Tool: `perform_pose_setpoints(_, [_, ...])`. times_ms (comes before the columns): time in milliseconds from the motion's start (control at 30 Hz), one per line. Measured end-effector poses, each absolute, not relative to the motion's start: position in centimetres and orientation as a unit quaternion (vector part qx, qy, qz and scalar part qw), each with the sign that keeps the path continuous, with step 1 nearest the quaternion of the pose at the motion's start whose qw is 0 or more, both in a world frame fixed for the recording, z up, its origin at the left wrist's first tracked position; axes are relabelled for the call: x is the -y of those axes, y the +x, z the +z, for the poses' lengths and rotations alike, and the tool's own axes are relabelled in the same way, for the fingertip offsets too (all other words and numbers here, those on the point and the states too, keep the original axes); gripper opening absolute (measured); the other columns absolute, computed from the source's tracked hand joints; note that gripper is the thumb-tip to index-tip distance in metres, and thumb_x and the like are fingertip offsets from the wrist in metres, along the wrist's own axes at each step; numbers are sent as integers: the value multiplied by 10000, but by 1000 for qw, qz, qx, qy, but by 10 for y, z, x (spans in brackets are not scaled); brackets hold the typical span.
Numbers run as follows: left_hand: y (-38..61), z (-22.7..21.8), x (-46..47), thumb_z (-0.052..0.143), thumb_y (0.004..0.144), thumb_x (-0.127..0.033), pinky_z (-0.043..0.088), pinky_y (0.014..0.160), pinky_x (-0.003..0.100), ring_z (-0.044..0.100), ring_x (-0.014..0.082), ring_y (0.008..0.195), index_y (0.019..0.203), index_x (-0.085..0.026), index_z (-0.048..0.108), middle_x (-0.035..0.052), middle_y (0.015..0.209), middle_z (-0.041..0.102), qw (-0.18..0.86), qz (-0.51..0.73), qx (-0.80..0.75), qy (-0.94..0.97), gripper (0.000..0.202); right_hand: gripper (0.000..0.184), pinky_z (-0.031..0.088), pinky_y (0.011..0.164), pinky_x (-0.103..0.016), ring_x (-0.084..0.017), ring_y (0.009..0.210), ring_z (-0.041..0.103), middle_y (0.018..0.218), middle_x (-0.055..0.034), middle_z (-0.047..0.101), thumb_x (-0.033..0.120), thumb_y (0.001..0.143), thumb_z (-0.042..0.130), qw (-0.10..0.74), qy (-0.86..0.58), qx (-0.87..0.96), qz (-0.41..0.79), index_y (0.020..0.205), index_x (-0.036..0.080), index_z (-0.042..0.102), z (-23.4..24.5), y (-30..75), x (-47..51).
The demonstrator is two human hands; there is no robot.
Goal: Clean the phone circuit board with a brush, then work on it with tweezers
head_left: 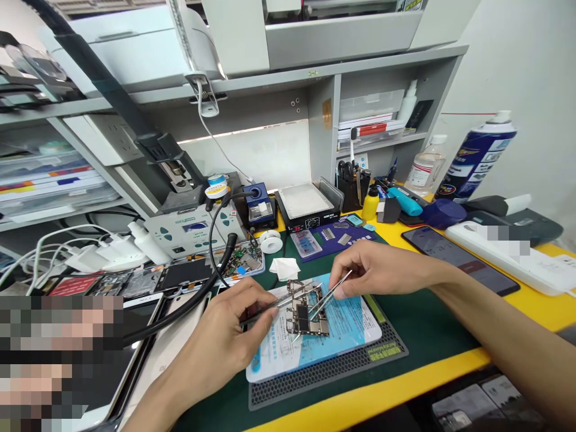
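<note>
Yellow workbench (360,390) topped with a green mat (432,324) holds a circuit board (306,309), positioned at lower centre of the frame on a blue printed sheet (346,336). Left hand (220,336) and right hand (378,270) grip left tweezers (274,303) and right tweezers (335,294) respectively, each in a narrow pinch between thumb and fingers, with both tips at the board; whether they clamp it cannot be determined. Soldering station (193,231) and hot plate (303,201) stand upper centre, while phone (459,258) and spray can (477,157) occupy the right.
</note>
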State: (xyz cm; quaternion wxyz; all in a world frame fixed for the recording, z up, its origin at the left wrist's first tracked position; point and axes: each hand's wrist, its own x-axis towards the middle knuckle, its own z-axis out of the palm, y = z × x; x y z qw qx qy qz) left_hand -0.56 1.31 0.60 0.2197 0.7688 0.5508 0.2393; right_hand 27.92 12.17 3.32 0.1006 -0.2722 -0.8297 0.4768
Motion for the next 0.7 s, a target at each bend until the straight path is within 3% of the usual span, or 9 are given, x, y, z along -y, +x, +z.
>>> perform_pose_setpoints(167, [-4, 6, -15, 501, 988, -380, 412, 698, 296, 535, 135, 787, 961, -263, 631, -7, 910, 577, 207, 235, -548, 775, 177, 255, 449, 575, -228, -141, 685, 634, 802, -26, 743, 415, 834, 730, 103, -298, 845, 432, 879, 164, 751, 36, 278, -116])
perform_pose_setpoints(333, [-2, 5, -15, 490, 991, -342, 426, 761, 299, 549, 148, 866, 982, -257, 616, 3, 955, 586, 192, 243, -531, 789, 152, 293, 341, 482, -224, -104, 554, 507, 653, 11, 661, 465, 867, 675, 86, -320, 870, 365, 846, 182, 747, 36, 275, -107])
perform_pose_setpoints(433, [-4, 8, -14, 506, 975, -338, 435, 785, 300, 560, 156, 899, 1006, -265, 619, 6, 982, 596, 193, 219, -532, 795, 138, 282, 332, 484, -230, -105, 543, 477, 666, 7, 654, 450, 884, 648, 77, -319, 877, 352, 892, 191, 759, 37, 274, -105])
perform_pose_setpoints(567, [-8, 16, -12, 514, 958, -381, 424, 688, 290, 568, 159, 827, 1015, -268, 623, 12, 986, 597, 188, 168, -556, 792, 167, 272, 360, 506, -230, -125, 584, 541, 698, -13, 679, 425, 860, 669, 76, -326, 870, 363, 913, 172, 754, 39, 273, -104])
perform_pose_setpoints(700, [-11, 21, -11, 485, 967, -402, 389, 627, 293, 562, 154, 751, 929, -246, 625, 19, 936, 597, 195, 143, -570, 785, 213, 262, 359, 501, -223, -114, 570, 533, 683, -7, 677, 421, 852, 675, 69, -334, 864, 371, 818, 167, 732, 41, 274, -103])
